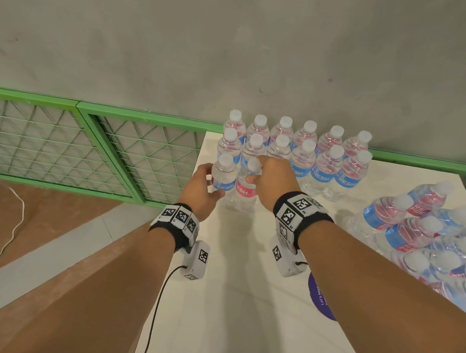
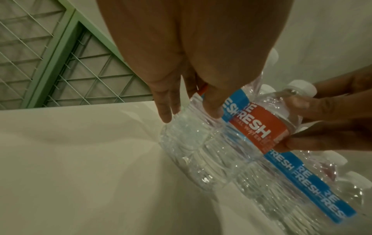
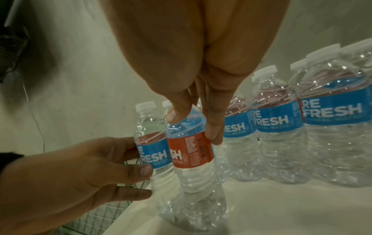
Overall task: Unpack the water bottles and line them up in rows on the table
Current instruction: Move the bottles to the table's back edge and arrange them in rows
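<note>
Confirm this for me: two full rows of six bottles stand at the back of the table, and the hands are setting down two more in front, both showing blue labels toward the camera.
Not quite. The left hand holds a blue-label bottle, but the bottle in the right hand shows a red label, as the head view shows. The two back rows of six on the table are right.

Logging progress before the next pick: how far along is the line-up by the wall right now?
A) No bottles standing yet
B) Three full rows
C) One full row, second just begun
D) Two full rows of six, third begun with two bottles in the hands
D: the head view shows two rows of six upright, and the left hand and right hand each hold a bottle, blue-label bottle and red-label bottle, starting a third row.
</note>
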